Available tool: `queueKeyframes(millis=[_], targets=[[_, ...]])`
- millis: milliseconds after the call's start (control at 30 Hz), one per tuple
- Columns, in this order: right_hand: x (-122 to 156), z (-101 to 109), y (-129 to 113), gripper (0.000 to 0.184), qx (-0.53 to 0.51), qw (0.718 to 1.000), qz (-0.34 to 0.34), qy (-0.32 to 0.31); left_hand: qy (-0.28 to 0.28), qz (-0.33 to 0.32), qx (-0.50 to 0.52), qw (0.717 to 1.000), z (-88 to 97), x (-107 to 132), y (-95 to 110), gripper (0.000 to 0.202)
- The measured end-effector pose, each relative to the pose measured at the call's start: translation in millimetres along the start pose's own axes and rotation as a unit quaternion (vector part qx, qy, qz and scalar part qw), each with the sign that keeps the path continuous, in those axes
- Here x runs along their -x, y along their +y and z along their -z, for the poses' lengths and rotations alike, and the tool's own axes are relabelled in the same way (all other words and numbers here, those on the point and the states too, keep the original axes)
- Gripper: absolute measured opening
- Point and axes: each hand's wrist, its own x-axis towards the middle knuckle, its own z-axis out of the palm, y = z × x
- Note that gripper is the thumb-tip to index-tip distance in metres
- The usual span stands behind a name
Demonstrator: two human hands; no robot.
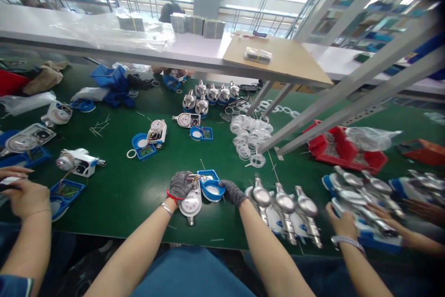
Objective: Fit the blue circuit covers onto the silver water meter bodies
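Note:
In front of me lies a white meter body with a round face and a metal pipe end, joined by thin wires to a blue plastic housing. My left hand, in a grey glove, is closed over the upper left part of the meter body. My right hand, also gloved, grips the right edge of the blue housing, which holds a white disc. Its fingertips are partly hidden. To the right lie several silver meter bodies on their sides.
Opened meters with blue housings lie across the green table. White rings are heaped near metal posts. A red bin stands at right. Co-workers' hands work at left, and other hands at right. A shelf crosses above.

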Motion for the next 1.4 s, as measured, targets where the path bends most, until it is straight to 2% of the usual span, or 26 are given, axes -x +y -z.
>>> queueKeyframes(millis=[100, 167, 267, 333, 467, 600, 733, 800, 933, 1067, 1200, 1267, 1400], targets=[[22, -2, -6, 0.047, -0.079, 0.992, 0.059, -0.073, 0.016, 0.03, 0.002, 0.999, -8.8, 6, -13, 0.041], [35, -5, -11, 0.058, -0.139, 0.977, 0.114, -0.114, 0.029, 0.052, 0.003, 0.998, -16.0, 10, -22, 0.039], [47, -17, -18, 0.063, -0.191, 0.959, 0.147, -0.148, 0.053, 0.079, 0.007, 0.995, -28.5, 12, -33, 0.038], [48, -26, -23, 0.06, -0.19, 0.958, 0.146, -0.159, 0.064, 0.078, 0.011, 0.995, -35.3, 13, -38, 0.039], [44, -43, -36, 0.06, -0.121, 0.967, 0.159, -0.161, 0.076, 0.065, 0.017, 0.995, -39.6, 14, -42, 0.039], [51, -49, -46, 0.069, -0.07, 0.971, 0.15, -0.169, 0.088, 0.055, 0.034, 0.994, -38.3, 16, -44, 0.04], [64, -52, -48, 0.071, -0.076, 0.968, 0.149, -0.189, 0.092, 0.032, 0.062, 0.993, -37.3, 17, -47, 0.038], [68, -54, -48, 0.069, -0.077, 0.969, 0.147, -0.183, 0.082, 0.015, 0.071, 0.994, -33.6, 16, -48, 0.034], [71, -58, -49, 0.071, -0.067, 0.975, 0.133, -0.162, 0.024, -0.047, 0.044, 0.998, -16.1, 7, -49, 0.03], [74, -62, -55, 0.073, -0.072, 0.979, 0.123, -0.147, -0.074, -0.145, 0.022, 0.986, 8.0, -9, -55, 0.043], [81, -68, -62, 0.075, -0.068, 0.981, 0.122, -0.138, -0.161, -0.207, -0.002, 0.965, 30.7, -15, -64, 0.058], [83, -70, -66, 0.076, -0.06, 0.982, 0.119, -0.136, -0.169, -0.221, 0.002, 0.961, 37.7, -13, -67, 0.059], [87, -75, -71, 0.078, -0.047, 0.987, 0.098, -0.12, -0.123, -0.199, 0.009, 0.972, 35.5, -2, -74, 0.042]])
